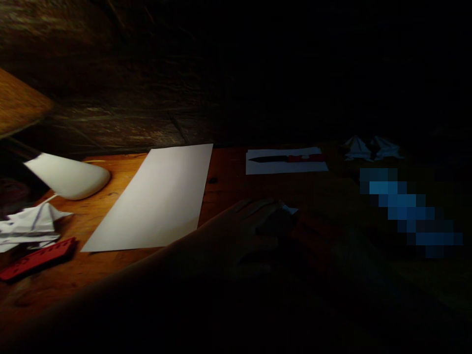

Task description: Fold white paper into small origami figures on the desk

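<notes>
My left hand (254, 223) reaches in from the lower left, its fingers curved around a small piece of paper (290, 209). Only a pale bluish tip of that paper catches light; the rest is lost in shadow. Just to the right is my right hand (317, 236), a dim reddish shape close to the paper, its fingers too dark to make out. Beyond the hands, a knife (304, 158) with a dark blade and red handle lies across a small stack of white paper (254, 169). A large white sheet (158, 196) lies flat left of the hands.
A white lamp base (73, 178) under a tan shade (22, 105) stands at the left. Near it are folded paper shapes (33, 223) and a red flat bar (40, 258). Two more folded paper pieces (372, 149) sit far right, above a pixelated blue patch (409, 211).
</notes>
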Demonstrator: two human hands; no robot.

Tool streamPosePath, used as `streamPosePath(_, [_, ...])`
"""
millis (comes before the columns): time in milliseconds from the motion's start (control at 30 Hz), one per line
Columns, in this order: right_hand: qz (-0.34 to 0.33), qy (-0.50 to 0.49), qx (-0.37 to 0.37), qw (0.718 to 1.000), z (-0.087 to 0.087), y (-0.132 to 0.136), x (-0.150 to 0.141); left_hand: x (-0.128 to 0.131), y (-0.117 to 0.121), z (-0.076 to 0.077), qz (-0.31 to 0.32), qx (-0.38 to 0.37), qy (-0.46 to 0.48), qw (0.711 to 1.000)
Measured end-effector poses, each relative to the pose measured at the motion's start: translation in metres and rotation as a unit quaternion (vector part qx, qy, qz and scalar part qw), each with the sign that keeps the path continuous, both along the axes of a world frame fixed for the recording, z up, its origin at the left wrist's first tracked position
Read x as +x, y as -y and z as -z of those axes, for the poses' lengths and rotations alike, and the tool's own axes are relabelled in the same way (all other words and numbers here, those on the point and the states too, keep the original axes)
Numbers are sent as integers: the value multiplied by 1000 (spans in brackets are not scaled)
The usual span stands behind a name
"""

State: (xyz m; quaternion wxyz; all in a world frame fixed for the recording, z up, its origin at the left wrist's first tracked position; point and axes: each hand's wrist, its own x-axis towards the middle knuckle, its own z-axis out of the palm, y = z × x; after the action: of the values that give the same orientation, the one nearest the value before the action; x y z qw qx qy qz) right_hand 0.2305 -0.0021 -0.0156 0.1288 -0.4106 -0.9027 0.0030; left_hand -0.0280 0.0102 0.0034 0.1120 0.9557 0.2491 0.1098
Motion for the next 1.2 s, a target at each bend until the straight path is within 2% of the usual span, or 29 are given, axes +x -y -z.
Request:
streamPosePath(167, [-15,28,-11,999,-1,-4,2,-3,-2,3,10,14,-4,1000])
streamPosePath(400, [-25,14,-22,999,-2,-6,3,-3,-6,13,12,5,-7,1000])
streamPosePath(600, [-32,-22,-30,999,1,-5,4,0,-5,11,6,5,6,1000])
streamPosePath(733, [-24,-102,-119,987,-7,-5,11,-1,-6,8,8,-1,2,1000])
streamPosePath(833, [21,-133,-183,974,-9,-6,12,-2,-7,6,19,-8,-4,1000])
streamPosePath(900, [44,-141,-196,969,-9,-6,11,-2,-7,6,17,-9,-3,1000])
streamPosePath(1033, [26,-141,-174,974,-8,-7,12,-1,-6,5,13,-12,-4,1000])
streamPosePath(1200, [-20,-64,-104,992,-12,-5,13,0,-5,6,5,-8,-1,1000])
